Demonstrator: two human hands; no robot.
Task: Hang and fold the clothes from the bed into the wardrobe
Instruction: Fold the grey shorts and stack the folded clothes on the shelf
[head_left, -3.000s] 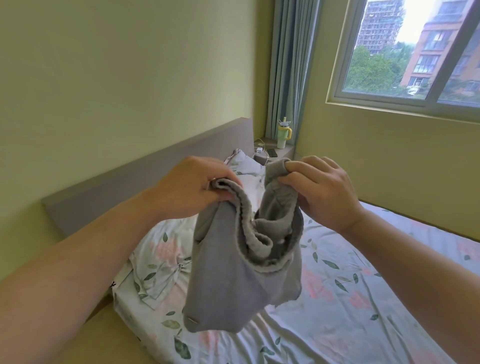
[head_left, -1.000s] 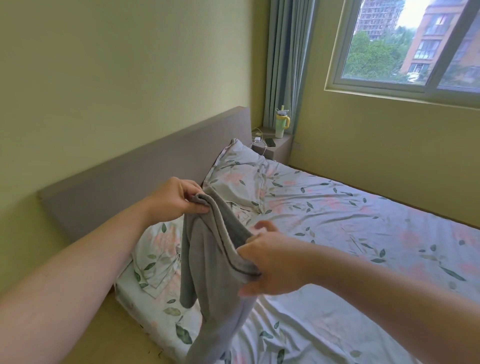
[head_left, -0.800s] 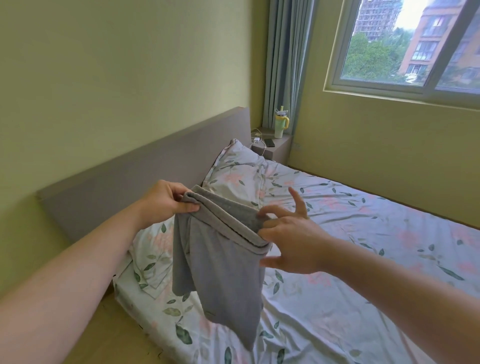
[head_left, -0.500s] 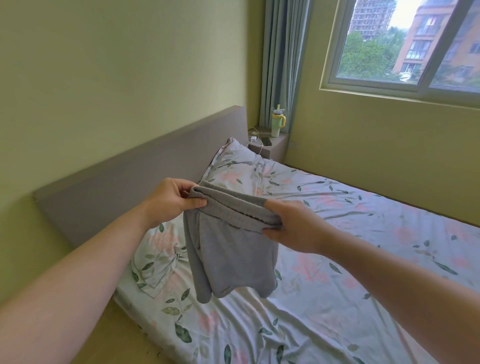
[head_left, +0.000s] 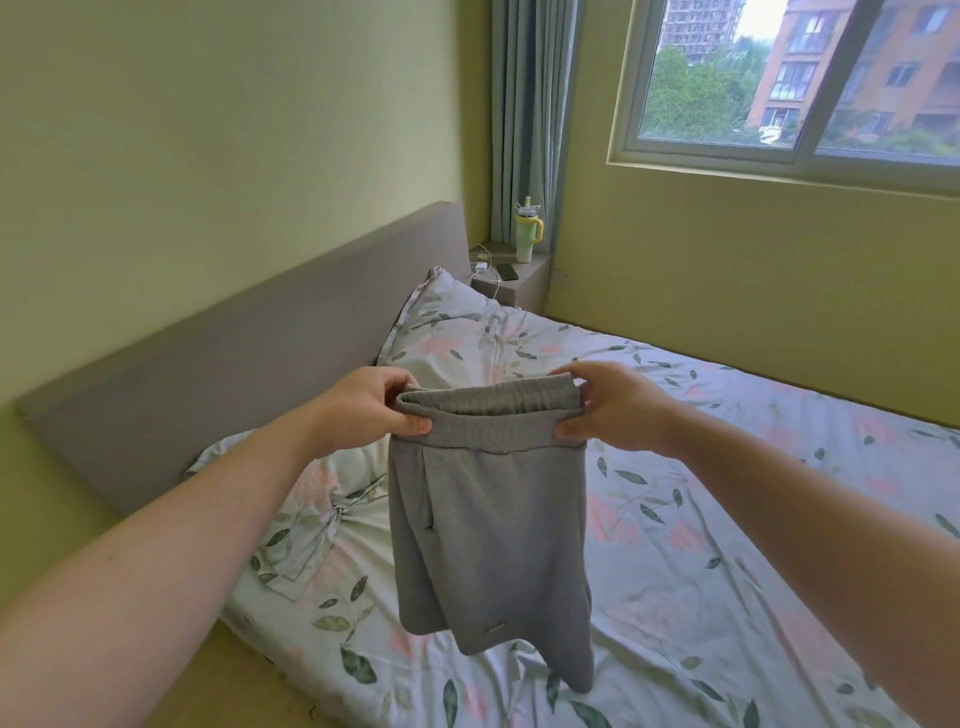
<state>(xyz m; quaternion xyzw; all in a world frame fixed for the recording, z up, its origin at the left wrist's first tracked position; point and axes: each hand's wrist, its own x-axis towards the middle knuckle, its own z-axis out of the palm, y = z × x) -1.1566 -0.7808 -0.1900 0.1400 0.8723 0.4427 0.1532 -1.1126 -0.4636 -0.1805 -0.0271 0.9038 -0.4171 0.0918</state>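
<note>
I hold grey shorts (head_left: 488, 525) above the bed (head_left: 727, 519), left hand (head_left: 363, 410) and right hand (head_left: 618, 410) each pinching the waistband's ends.

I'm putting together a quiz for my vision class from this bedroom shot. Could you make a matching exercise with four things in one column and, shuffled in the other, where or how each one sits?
Things:
1. grey shorts
2. tumbler
3. phone
4. far pillow

States:
A. lies flat on the ledge
B. hangs by the waistband, gripped by the left hand and the right hand
C. stands upright in front of the curtain
D. lies on the bed against the headboard

Pairs: 1-B, 2-C, 3-A, 4-D
</note>
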